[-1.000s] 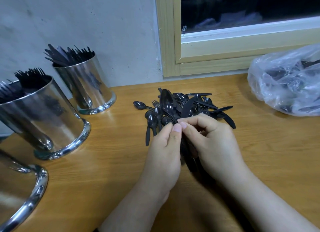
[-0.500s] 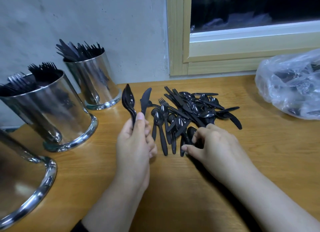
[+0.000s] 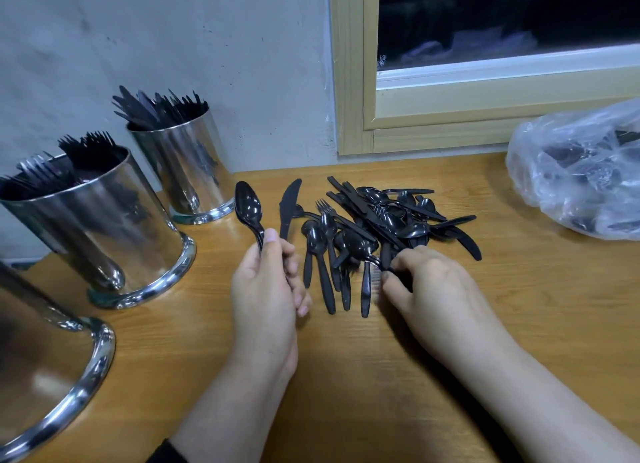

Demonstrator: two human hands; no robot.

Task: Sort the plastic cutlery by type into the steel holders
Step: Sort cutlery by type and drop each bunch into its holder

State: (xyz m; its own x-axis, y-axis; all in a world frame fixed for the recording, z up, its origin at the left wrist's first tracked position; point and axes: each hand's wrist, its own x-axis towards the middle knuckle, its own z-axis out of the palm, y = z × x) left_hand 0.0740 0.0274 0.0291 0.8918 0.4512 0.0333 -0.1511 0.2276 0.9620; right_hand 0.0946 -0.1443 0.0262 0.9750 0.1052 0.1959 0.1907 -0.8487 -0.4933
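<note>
Broadly, table point(image 3: 519, 324): wooden, under a window; it bears everything below
Steel holders: three at left; far holder point(image 3: 187, 165) stands by the wall with knives; middle holder point(image 3: 97, 227) has forks; near holder point(image 3: 45, 376) is cut by the frame edge
Plastic bag point(image 3: 581, 172): far right, dark cutlery inside
Cutlery pile point(image 3: 377, 227): loose black spoons, forks, knives at table centre
Left hand point(image 3: 266, 289): grasps a spoon point(image 3: 248, 208) and a knife point(image 3: 288, 204), both raised
Right hand point(image 3: 440, 289): fingers curled, pinching a spoon handle point(image 3: 372, 259) at the pile's near edge
</note>
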